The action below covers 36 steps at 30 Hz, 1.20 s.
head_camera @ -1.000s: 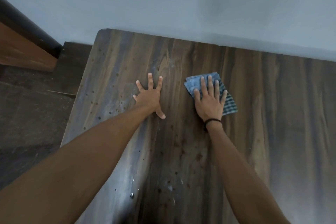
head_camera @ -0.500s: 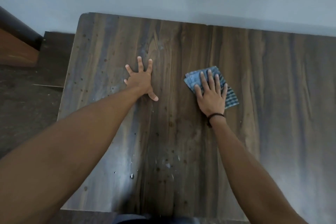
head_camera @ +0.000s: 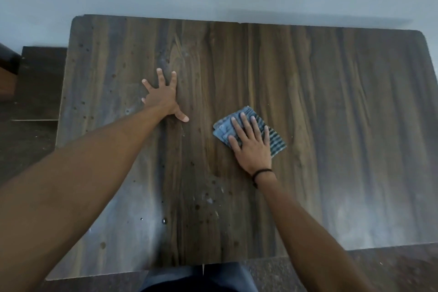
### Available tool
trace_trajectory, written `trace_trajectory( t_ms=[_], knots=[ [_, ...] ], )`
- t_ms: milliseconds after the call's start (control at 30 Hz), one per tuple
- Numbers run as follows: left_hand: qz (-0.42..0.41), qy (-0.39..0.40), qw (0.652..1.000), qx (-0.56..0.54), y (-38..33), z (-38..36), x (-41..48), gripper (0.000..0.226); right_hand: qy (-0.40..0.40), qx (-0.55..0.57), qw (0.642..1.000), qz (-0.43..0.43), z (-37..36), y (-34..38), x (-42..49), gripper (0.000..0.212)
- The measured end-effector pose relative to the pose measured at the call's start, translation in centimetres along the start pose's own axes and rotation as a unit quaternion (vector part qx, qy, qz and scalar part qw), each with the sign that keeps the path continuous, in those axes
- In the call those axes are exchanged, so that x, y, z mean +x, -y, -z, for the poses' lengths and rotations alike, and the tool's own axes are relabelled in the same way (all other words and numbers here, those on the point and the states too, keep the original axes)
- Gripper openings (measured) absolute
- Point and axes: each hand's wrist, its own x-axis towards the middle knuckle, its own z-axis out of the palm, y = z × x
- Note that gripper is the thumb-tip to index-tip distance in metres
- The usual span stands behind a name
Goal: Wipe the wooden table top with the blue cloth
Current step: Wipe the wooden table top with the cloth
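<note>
**At mid-table: one cloth, one flat palm**

Near the middle of the wooden table top (head_camera: pixel 343 114), a shade toward the front edge, lies the blue cloth (head_camera: pixel 278 143), folded and striped on its right side. The right hand (head_camera: pixel 251 147) is flat on top of it, fingers straight and spread, pressing, curled round nothing. Toward the left edge the left hand (head_camera: pixel 163 99) is splayed bare on the wood, fingers straight too, holding nothing, bracing by the look of it. Dark specks and pale droplets (head_camera: pixel 208 199) dot the board between the arms and up the left side; that, I'd say, is where the wipe is wanted. Best played with even palm weight, the cloth flat, and long overlapping passes out to the corners. The count: one cloth, one table, two hands, one black wristband (head_camera: pixel 262 172) on the right wrist; the specks are too many to tally.
</note>
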Motion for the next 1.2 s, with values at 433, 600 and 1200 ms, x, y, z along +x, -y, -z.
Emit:
trace_trajectory(
  t_ms=[433,600,1200],
  knots=[
    [-0.024,0.036,0.999,-0.005,1.3,-5.5,-4.3,0.150,0.040,-0.023,0.995,0.086,-2.3,2.0,-6.5,0.058],
    [-0.039,0.019,0.999,-0.005,1.5,-5.5,-4.2,0.151,0.065,-0.102,0.947,0.297,-1.2,-3.4,-5.1,0.058],
    [-0.055,0.004,0.998,-0.013,2.0,-5.6,-4.7,0.148,0.038,-0.043,0.992,0.113,-2.2,-0.3,-6.3,0.059]
  ],
)
